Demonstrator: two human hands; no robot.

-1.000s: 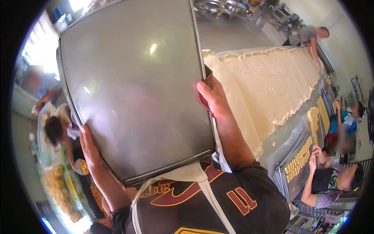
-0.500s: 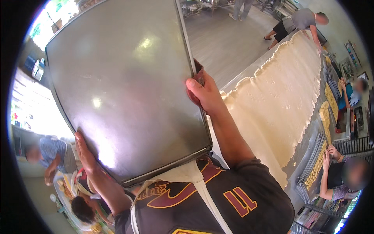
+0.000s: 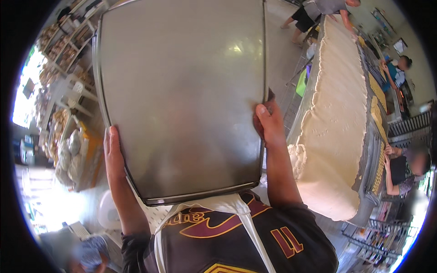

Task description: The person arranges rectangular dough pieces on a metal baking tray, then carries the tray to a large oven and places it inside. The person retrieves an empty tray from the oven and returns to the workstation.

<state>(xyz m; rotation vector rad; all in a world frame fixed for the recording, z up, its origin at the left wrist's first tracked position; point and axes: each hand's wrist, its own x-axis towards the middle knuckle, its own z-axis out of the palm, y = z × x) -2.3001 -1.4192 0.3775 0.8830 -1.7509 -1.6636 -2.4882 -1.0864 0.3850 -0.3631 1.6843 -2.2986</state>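
A large flat metal baking tray (image 3: pixel 186 109) is held up in front of my chest, its near edge against my apron. Doubled rims at its sides suggest more than one tray stacked together. My left hand (image 3: pixel 114 152) grips the left edge, fingers mostly hidden behind it. At the right edge my right hand (image 3: pixel 271 120) clasps the tray with a dark reddish cloth (image 3: pixel 258 127) between palm and metal, the thumb on top. To the right, a long sheet of pale dough (image 3: pixel 334 118) covers a worktable, its near end draping over the edge.
Several trays with rows of cut dough pieces (image 3: pixel 375 168) line the table's right side, where two people work. Another person (image 3: pixel 318 13) leans over the far end. On the left are shelves of bagged goods (image 3: pixel 57 50), a white plastic chair (image 3: pixel 75 93) and clear bags (image 3: pixel 70 154).
My body has turned, so the tray now sits further right in view and more upright. The dough table looks narrower, and shelves and bags have come into view on the left.
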